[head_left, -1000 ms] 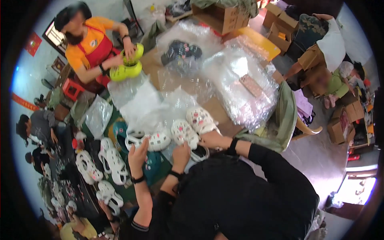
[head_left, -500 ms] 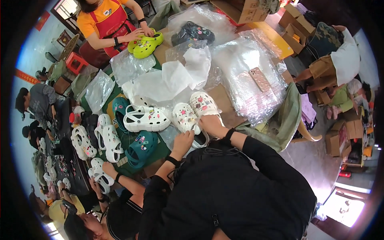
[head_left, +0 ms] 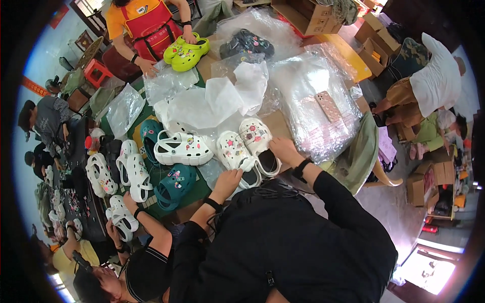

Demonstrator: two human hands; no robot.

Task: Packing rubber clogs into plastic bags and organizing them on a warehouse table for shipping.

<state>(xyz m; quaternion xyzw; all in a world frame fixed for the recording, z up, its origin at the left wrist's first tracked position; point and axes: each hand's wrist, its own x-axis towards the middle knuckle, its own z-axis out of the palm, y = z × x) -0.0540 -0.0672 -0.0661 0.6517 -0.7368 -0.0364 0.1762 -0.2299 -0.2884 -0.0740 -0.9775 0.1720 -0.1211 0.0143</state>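
Note:
Right in front of me on the table lies a pair of white clogs with colourful charms on their tops, the left clog (head_left: pixel 234 153) and the right clog (head_left: pixel 254 134) side by side, toes pointing away. My left hand (head_left: pixel 227 184) pinches the left clog at its outer side near the heel. On the other shoe, my right hand (head_left: pixel 284 150) grips the outer side by the opening, fingertips partly hidden. Just left of them lies another white clog (head_left: pixel 184 149) with charms, and beside it a dark green clog (head_left: pixel 175 188).
Clear plastic bags (head_left: pixel 313 96) are piled at right with a pink patterned phone case (head_left: pixel 328 106) on top. White tissue sheets (head_left: pixel 217 101) spread across the middle. Opposite, a person in a red apron (head_left: pixel 149 28) handles yellow-green clogs (head_left: pixel 187 53); a person at left holds white clogs (head_left: pixel 121 217).
My right hand has moved from the top of the right clog to its outer side; the clog's opening now shows. The person opposite has taken one hand off the yellow-green clogs and reached to a plastic bag.

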